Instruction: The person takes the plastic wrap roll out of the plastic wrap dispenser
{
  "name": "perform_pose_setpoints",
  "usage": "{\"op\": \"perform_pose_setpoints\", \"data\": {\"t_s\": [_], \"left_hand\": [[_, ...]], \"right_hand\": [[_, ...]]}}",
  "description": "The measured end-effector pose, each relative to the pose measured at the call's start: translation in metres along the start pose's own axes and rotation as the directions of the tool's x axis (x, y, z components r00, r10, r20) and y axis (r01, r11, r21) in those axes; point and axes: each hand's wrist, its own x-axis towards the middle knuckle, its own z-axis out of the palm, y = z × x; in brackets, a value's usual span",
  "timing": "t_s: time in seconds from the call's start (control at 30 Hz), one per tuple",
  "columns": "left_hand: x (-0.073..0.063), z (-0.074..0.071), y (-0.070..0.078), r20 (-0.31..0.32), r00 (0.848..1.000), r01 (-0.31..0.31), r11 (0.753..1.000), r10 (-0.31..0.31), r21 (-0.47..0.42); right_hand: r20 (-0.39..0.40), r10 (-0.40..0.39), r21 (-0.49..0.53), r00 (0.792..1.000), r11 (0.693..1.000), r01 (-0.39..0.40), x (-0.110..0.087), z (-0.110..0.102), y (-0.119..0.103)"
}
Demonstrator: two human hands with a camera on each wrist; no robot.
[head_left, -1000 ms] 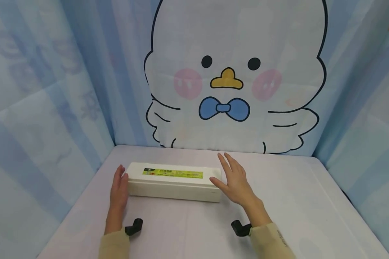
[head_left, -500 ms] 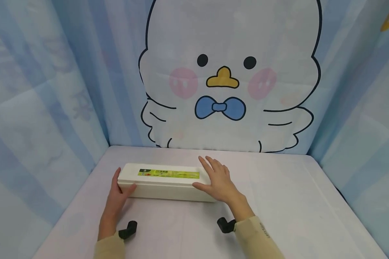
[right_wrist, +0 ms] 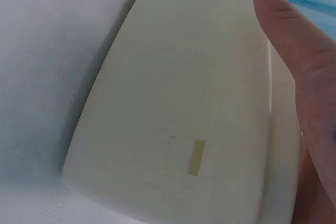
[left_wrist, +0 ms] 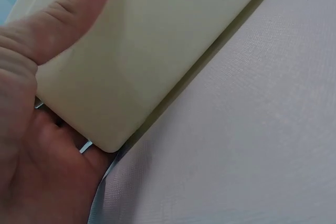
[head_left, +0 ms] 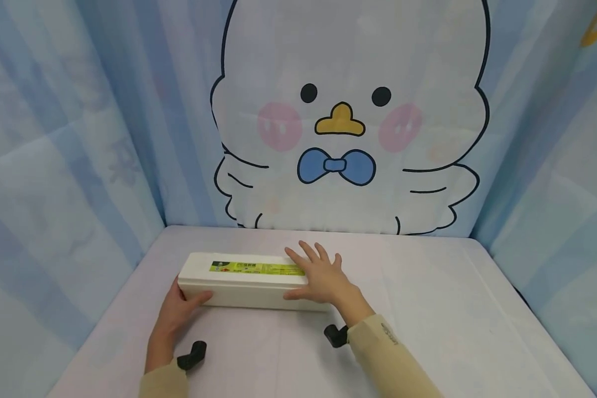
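Observation:
A long white lidded plastic box (head_left: 254,298) lies crosswise on the table, with a yellow-green label (head_left: 251,268) along its top. My left hand (head_left: 175,309) grips the box's left end, its thumb on the front face and its fingers round the end. In the left wrist view, that thumb (left_wrist: 68,17) lies flat against the box wall. My right hand (head_left: 323,279) spreads over the box's right end with straight fingers, covering the label's end. Its thumb (right_wrist: 286,30) reaches across the lid's edge onto the front face. The right fingers are mostly hidden in the right wrist view.
A pale cloth covers the table (head_left: 428,309). Blue-and-white curtains (head_left: 55,166) stand at the sides, and a cartoon bird backdrop (head_left: 348,199) hangs behind the table's far edge. A black wrist mount (head_left: 192,355) sits beside my left wrist, another (head_left: 336,335) beside the right.
My left hand has gone from lying beside the box's end to gripping it, thumb in front. My right hand has come left and lower onto the right end of the lid.

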Motion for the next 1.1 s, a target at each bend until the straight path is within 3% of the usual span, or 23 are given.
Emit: {"op": "perform_pose_setpoints", "data": {"t_s": [0.17, 0.33, 0.53, 0.7, 0.87, 1.1], "left_hand": [[-0.004, 0.001, 0.001, -0.002, 0.999, 0.038, 0.999, -0.038, 0.015], [-0.003, 0.002, 0.000, -0.009, 1.000, 0.016, 0.999, -0.016, 0.028], [-0.003, 0.002, 0.000, -0.010, 1.000, 0.017, 0.999, -0.016, 0.035], [-0.002, 0.003, -0.002, -0.003, 1.000, 0.019, 0.999, -0.019, 0.034], [0.000, -0.001, -0.003, 0.016, 1.000, 0.019, 0.996, -0.020, 0.087], [0.003, -0.007, -0.001, 0.058, 0.998, -0.028, 0.998, 0.025, 0.050]], "right_hand": [[0.059, 0.022, -0.036, 0.998, 0.999, -0.020, 0.002, 0.004, 0.000], [0.049, 0.011, -0.102, 0.999, 0.995, -0.005, 0.002, 0.006, 0.001], [0.031, -0.002, -0.093, 1.000, 0.996, 0.005, 0.003, 0.007, 0.003], [-0.018, -0.003, -0.052, 1.000, 0.999, 0.003, 0.001, 0.006, 0.006], [-0.097, -0.007, 0.019, 0.995, 1.000, 0.009, -0.004, 0.004, 0.011], [-0.247, 0.092, 0.136, 0.965, 0.989, -0.060, -0.025, -0.004, 0.025]]}}
